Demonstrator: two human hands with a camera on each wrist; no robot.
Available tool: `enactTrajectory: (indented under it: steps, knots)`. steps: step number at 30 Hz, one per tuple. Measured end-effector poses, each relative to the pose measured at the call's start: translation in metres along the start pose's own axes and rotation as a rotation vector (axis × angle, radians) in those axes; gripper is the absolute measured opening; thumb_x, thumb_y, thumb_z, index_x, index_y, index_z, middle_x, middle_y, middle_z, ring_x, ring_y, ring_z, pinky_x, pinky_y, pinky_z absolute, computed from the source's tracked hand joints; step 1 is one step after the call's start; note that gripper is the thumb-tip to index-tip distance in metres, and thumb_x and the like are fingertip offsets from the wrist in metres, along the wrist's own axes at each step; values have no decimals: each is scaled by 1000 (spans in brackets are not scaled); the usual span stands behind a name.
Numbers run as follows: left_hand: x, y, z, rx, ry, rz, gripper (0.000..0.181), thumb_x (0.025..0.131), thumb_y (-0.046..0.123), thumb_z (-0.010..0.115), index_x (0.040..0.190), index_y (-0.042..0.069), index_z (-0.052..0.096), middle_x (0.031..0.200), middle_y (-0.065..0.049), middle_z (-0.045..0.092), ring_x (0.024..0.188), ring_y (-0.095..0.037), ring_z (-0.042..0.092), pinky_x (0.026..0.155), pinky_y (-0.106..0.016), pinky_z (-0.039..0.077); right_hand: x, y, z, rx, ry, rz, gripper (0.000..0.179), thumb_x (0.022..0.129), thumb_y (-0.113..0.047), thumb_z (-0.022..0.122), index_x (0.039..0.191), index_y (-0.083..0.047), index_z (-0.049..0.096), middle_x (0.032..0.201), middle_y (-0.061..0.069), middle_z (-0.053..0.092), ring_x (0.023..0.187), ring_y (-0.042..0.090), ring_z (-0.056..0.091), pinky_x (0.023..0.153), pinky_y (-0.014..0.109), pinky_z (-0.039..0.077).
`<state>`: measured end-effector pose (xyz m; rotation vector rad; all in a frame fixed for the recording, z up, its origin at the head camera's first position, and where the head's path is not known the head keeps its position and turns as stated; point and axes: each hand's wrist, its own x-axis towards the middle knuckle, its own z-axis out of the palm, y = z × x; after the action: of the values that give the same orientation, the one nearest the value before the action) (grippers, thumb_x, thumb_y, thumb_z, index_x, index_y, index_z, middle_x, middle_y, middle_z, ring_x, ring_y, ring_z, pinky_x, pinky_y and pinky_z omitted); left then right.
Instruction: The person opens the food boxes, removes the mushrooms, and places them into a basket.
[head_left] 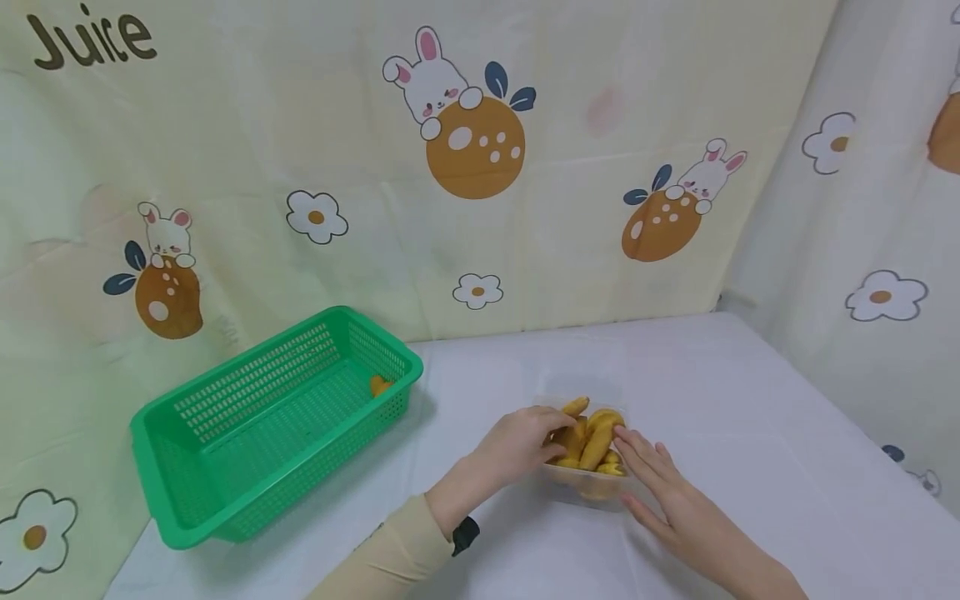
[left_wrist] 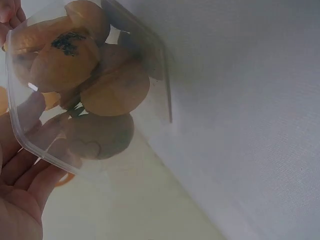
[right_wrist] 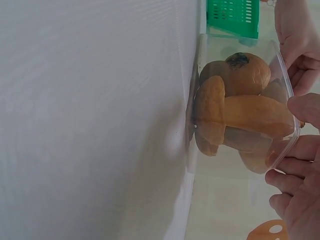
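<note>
Green plastic forms the one basket (head_left: 322, 462) at the left of the surface (head_left: 712, 383), a long open tray with slotted walls, standing at a slant. In its right end lies some orange produce (head_left: 379, 387); whether it is one piece or two I cannot tell. Behind it hangs a pale cloth (head_left: 360, 275) printed with three whole rabbits, each clinging to an orange fruit.

Well apart from the basket, to its right, comes the left hand (head_left: 517, 442), with a beige sleeve (head_left: 405, 542) and a black band (head_left: 466, 535) at the wrist. Its fingers bend over the left side of the one clear container (head_left: 588, 485) and reach in among the yellow pieces (head_left: 597, 446); whether they grip one I cannot tell. The pieces lie in the container between the two hands, just right of the left hand's fingertips and partly under them. At least five can be counted from above, heaped to the rim and overlapping, so the full number is hidden. Through the clear walls, both wrist views show rounded and elongated pieces, with a dark patch on one.

On the container's right side is the right hand (head_left: 667, 496), fingers extended and thumb spread away from them, holding nothing; its fingertips touch the rim. Farther right, another cloth panel (head_left: 795, 233) bears white flowers.
</note>
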<state>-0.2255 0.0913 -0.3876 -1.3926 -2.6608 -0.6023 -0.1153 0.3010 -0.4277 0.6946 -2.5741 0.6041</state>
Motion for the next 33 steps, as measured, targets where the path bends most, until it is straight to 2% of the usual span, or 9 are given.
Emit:
enactTrajectory:
  steps: [5,14,19,26,33]
  knots:
    - [0,-3,1,36,7,19,32,84,10,69,115,9,64,113,1,63,105,-10,56,84,-16,45,1,0,1,1,6,1,64,84,-7,66,138,7,34,146,19,27,138,16,13,109,21,2]
    - [-3,-11,2,95,87,68,30,79,-4,69,107,8,67,107,-1,64,101,-11,59,80,-15,46,0,1,2,-3,23,-23,64,85,-8,66,139,5,33,147,18,27,138,15,12,109,23,4]
    - [-2,-11,1,126,100,67,24,79,-1,70,101,8,68,103,0,65,96,-10,60,77,-13,47,-1,1,3,-9,14,3,65,85,-8,66,140,4,33,147,17,26,137,20,16,109,22,3]
    - [0,-13,7,215,128,45,28,78,7,74,105,8,66,107,-2,63,97,-12,60,76,-15,48,-1,1,5,-1,-5,32,67,84,-8,67,141,3,32,147,15,26,136,24,20,109,21,3]
    - [2,-12,8,303,105,69,33,76,7,76,106,9,64,107,-3,63,98,-12,59,75,-15,49,-1,0,4,-1,10,9,67,83,-6,67,140,3,33,147,16,27,136,25,20,109,22,3]
